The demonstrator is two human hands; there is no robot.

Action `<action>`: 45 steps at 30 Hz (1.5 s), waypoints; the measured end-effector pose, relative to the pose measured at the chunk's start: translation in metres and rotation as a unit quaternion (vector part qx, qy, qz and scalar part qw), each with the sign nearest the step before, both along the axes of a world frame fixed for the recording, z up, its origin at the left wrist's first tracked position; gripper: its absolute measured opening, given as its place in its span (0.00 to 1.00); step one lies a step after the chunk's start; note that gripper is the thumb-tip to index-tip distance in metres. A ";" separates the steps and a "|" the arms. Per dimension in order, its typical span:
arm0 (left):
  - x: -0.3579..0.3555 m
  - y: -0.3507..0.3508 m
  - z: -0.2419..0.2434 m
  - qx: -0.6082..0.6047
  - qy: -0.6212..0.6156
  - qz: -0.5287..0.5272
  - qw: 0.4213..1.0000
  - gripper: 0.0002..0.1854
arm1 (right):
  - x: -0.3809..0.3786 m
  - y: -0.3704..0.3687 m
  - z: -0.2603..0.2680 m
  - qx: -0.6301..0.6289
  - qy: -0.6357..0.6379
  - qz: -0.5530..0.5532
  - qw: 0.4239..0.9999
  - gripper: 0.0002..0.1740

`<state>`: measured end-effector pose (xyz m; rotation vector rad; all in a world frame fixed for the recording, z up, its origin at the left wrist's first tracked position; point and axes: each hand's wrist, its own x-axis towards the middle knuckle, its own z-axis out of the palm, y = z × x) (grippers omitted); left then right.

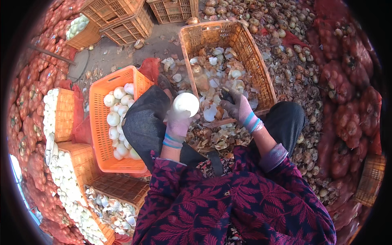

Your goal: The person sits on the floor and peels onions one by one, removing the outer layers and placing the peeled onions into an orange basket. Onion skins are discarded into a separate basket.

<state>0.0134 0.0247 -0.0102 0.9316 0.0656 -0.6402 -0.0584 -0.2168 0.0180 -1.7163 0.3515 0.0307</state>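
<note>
My left hand (178, 126), in a pink and blue work glove, holds a peeled white onion (186, 104) between my knees. My gloved right hand (239, 107) is closed around a small tool with a dark handle (227, 96); its blade cannot be made out. That hand is over the near end of a brown-stained plastic crate (263, 70), which holds onion skins (211, 112) and scraps. Beside my left knee, an orange plastic crate (95, 122) contains many peeled onions (113, 118).
Unpeeled onions (252, 21) and loose skins cover the ground to the right. Red mesh sacks of onions (337, 88) are piled along both sides. Stacked crates (127, 30) stand at the far left. Nearer on the left are crates full of peeled onions (62, 174).
</note>
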 end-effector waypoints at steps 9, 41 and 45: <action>0.032 0.054 0.070 -0.463 -0.047 -0.005 0.885 0.48 | -0.025 0.005 0.069 0.061 0.013 0.015 0.998 0.37; -0.041 -0.202 -0.030 0.547 -0.514 -0.575 0.324 0.39 | -0.283 -0.282 -0.129 0.016 0.247 -0.487 0.837 0.18; -0.035 -0.229 -0.006 0.506 -0.476 -0.625 0.358 0.40 | -0.250 -0.343 -0.164 -0.108 0.256 -0.435 0.856 0.22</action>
